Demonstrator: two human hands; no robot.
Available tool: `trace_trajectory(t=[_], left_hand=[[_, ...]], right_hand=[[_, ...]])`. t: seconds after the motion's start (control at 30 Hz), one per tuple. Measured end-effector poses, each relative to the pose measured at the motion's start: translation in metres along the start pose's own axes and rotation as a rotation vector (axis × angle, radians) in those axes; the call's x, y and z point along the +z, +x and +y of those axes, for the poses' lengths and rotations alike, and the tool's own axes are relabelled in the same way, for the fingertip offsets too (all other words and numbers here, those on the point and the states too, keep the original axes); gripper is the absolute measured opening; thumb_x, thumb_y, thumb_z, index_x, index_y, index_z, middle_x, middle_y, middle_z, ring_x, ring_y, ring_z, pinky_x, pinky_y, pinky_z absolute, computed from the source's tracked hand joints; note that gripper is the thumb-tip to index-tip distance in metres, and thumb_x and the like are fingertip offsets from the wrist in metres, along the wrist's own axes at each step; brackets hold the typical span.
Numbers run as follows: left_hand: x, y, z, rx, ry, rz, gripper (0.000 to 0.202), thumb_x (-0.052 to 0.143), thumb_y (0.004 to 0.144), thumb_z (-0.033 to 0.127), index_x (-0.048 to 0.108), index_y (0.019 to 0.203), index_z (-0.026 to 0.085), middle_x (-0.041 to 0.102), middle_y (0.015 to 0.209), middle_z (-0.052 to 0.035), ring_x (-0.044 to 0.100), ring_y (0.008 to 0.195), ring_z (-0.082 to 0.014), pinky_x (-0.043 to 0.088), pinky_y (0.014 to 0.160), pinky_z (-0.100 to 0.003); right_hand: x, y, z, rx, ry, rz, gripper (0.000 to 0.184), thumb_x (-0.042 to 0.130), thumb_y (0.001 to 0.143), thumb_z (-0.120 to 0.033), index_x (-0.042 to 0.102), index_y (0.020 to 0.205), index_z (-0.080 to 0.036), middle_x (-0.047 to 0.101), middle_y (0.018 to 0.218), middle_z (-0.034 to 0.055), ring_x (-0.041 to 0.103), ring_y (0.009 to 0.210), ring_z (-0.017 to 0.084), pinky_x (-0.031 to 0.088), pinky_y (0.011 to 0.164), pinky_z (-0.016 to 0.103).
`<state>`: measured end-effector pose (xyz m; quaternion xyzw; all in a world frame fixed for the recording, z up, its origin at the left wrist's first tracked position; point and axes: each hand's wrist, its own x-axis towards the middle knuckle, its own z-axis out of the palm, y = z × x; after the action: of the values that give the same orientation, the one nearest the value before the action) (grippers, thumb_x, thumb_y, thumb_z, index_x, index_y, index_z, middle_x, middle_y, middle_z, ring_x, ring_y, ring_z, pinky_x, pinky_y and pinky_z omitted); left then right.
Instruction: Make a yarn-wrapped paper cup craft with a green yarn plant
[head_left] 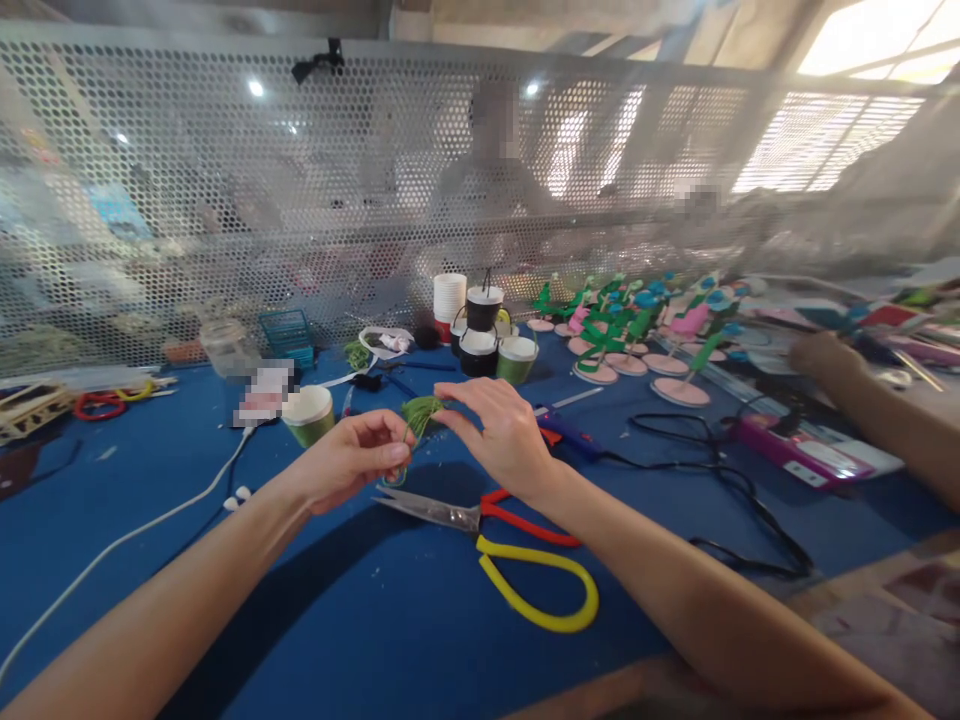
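Observation:
Both my hands meet over the blue table, pinching a small green stringy craft piece between them. My left hand is closed on its lower stem, thumb and fingers curled. My right hand grips the bushy upper end with its fingertips. Just below my hands lie scissors with one yellow and one red handle loop, blades pointing left.
A green paper cup stands left of my hands. Stacked cups and flower crafts on pink discs sit at the back. A black cable, a white cable and another person's arm are at the sides. A perforated screen closes off the far edge.

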<state>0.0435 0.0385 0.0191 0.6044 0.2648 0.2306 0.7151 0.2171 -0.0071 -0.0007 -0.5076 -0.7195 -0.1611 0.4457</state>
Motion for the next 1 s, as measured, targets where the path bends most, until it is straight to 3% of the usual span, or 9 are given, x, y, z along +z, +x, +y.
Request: trace_trajectory(t=[0.2,0.43,0.67,1.0], left_hand=[[0.002,0.0,-0.004,0.006,0.064,-0.046,0.023,0.068,0.059,0.028,0.051,0.067,0.014,0.053,0.057,0.0046,0.046,0.051,-0.0048,0.036,0.05,-0.019],[0.011,0.002,-0.01,0.097,0.302,0.004,0.018,0.064,0.062,0.025,0.05,0.065,0.013,0.052,0.06,0.0043,0.047,0.055,-0.0061,0.038,0.056,-0.022],[0.001,0.001,-0.001,0.079,0.19,-0.022,0.011,0.062,0.063,0.016,0.052,0.066,0.014,0.056,0.063,0.0045,0.048,0.054,-0.0038,0.036,0.051,-0.017],[0.015,0.002,-0.013,0.081,0.199,-0.005,0.014,0.064,0.063,0.02,0.052,0.062,0.012,0.058,0.061,0.0027,0.052,0.055,-0.0062,0.041,0.059,-0.021]], right_hand=[[0.0,-0.002,0.004,-0.01,-0.096,-0.027,0.025,0.047,0.081,-0.031,0.063,0.068,-0.017,0.065,0.062,0.0033,0.057,0.059,0.014,0.036,0.06,0.025],[0.007,-0.006,0.002,0.05,-0.146,-0.076,0.033,0.042,0.083,-0.037,0.062,0.065,-0.018,0.063,0.055,0.0018,0.054,0.051,0.012,0.032,0.057,0.024],[0.003,-0.003,0.004,0.018,-0.078,-0.031,0.021,0.046,0.082,-0.03,0.062,0.078,-0.017,0.067,0.071,0.0036,0.059,0.064,0.014,0.036,0.062,0.024],[0.009,-0.008,0.004,0.053,-0.203,-0.047,0.031,0.04,0.085,-0.032,0.062,0.068,-0.018,0.064,0.055,0.0016,0.054,0.05,0.013,0.032,0.055,0.024]])
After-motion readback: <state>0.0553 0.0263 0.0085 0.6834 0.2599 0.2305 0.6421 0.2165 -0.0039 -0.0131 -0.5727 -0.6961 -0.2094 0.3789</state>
